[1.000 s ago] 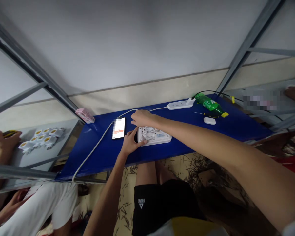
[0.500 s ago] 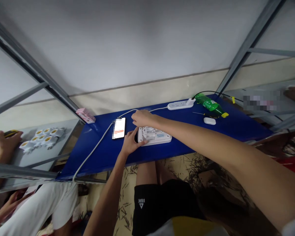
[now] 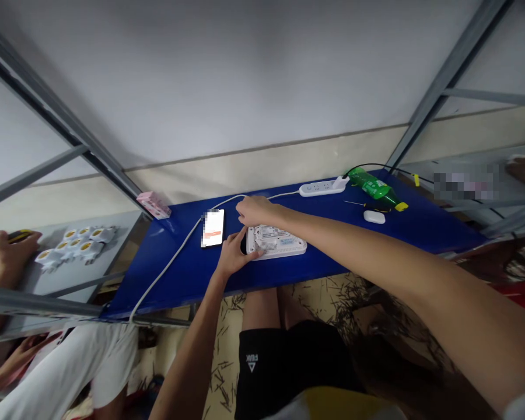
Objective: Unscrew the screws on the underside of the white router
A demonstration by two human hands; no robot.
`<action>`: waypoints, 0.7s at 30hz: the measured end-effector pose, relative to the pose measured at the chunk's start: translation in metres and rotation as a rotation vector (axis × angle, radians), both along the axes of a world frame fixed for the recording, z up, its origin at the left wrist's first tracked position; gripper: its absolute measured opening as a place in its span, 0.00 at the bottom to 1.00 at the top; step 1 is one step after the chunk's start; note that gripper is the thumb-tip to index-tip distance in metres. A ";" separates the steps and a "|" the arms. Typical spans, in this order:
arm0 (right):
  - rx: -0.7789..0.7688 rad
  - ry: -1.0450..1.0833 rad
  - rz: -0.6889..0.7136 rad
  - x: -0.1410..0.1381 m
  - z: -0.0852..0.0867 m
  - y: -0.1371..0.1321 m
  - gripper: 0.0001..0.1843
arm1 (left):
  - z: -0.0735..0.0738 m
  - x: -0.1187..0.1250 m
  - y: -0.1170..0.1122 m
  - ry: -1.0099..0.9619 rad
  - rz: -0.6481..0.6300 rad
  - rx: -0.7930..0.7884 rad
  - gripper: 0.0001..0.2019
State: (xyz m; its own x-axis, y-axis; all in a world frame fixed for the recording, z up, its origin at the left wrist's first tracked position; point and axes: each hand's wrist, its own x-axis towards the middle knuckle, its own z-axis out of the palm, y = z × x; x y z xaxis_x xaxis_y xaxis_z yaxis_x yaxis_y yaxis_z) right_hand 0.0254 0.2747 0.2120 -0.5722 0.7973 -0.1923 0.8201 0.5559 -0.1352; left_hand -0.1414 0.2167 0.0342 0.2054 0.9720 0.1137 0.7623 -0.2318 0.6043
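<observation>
A flat white plastic device (image 3: pixel 284 248) with rows of vent holes and a pale label lies on the blue tabletop (image 3: pixel 170 274). My left hand (image 3: pixel 233 253) grips its left edge, the thumb resting on top at the lower left corner. Over the device's upper left corner, my right hand (image 3: pixel 257 211) is closed in a fist-like grip. Whatever it holds is hidden by the hand itself. Left of my hands lies a phone (image 3: pixel 214 227) with a lit screen.
Behind and right are a power strip (image 3: pixel 321 188), a green bottle (image 3: pixel 374 185), a screwdriver (image 3: pixel 376 207) and a small white case (image 3: pixel 374 217). A pink box (image 3: pixel 154 205) stands back left. Metal posts flank the table. Another person's hand (image 3: pixel 11 254) is near white lamp sockets (image 3: pixel 76 245).
Both hands keep almost the same place on the device. The whole view has shifted very slightly.
</observation>
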 end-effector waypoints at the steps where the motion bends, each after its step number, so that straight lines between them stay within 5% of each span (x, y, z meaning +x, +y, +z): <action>1: -0.002 0.000 0.001 0.000 -0.001 0.001 0.15 | 0.000 0.000 0.000 0.005 0.003 0.000 0.52; 21: -0.036 0.174 0.029 0.003 -0.011 -0.003 0.16 | -0.003 0.000 0.000 -0.002 -0.001 0.030 0.52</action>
State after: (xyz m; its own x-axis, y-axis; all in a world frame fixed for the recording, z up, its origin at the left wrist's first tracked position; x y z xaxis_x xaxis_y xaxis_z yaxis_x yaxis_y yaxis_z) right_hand 0.0284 0.2716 0.2006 -0.6223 0.7741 -0.1164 0.7662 0.5718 -0.2934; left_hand -0.1417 0.2170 0.0309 0.2063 0.9679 0.1435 0.7609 -0.2509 0.5984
